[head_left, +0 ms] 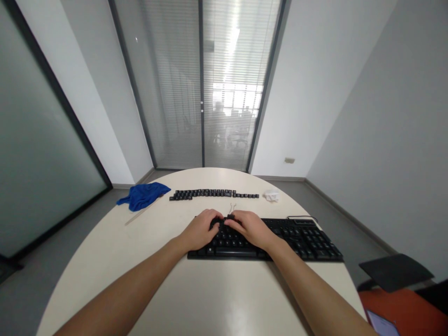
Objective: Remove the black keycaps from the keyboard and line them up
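Note:
A black full-size keyboard (238,253) lies across the front half of the round table. Its left part sits under both of my hands. My left hand (202,229) is curled over the upper left of the keys, fingers at the back edge and thumb bent inward, gripping the keyboard. Between the fingers of my right hand (252,227) is the small dark handle of a wire keycap puller (231,216), its two thin wires pointing away from me. Beyond the keyboard, loose black keycaps (203,192) stand in rows. The keys directly beneath my fingers are hidden.
A blue cloth (144,195) lies at the left, with a thin pale stick (142,213) beside it. Crumpled white tissue (271,195) rests at the right. The keyboard's cable (301,216) runs along its back edge. An orange-seated chair (406,308) stands right of the table.

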`<state>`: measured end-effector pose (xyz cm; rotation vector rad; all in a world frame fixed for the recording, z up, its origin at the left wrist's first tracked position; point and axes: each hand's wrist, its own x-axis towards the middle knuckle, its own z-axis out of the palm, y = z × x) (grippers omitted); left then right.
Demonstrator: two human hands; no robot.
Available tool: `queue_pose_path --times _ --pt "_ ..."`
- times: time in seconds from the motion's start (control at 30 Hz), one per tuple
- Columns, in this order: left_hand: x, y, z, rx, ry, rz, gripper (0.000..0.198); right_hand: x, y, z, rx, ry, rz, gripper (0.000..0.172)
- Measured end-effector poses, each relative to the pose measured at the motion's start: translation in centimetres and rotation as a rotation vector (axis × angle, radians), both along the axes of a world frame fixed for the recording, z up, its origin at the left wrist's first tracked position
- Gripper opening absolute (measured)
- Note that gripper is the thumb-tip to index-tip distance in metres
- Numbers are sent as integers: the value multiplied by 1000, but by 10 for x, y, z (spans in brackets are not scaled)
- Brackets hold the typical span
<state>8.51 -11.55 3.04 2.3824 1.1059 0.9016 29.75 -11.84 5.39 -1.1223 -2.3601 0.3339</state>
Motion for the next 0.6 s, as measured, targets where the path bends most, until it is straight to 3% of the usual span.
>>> queue_pose_path --times 0.37,0.6 --pt "-1 0 1 83 60 -90 15 9 0 9 -121 13 -2 41" --pt "0 -1 3 71 72 -91 13 9 5 2 -231 131 15 43"
